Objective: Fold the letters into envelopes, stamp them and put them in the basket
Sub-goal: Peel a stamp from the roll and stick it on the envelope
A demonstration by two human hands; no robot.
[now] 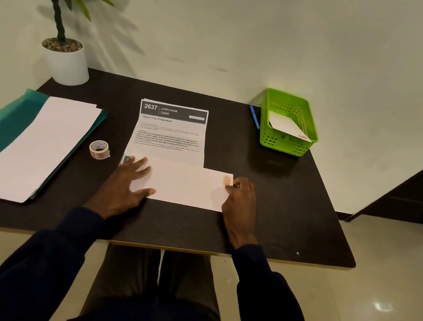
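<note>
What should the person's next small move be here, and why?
Probably lift the envelope toward the green basket: a stamp already sits at its corner by the right hand, and the left hand lies flat on it.

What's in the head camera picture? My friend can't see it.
A person's left hand presses flat on an envelope on a dark table; the right hand touches its stamped corner. A printed letter lies behind it; a green basket holds another envelope.
</note>
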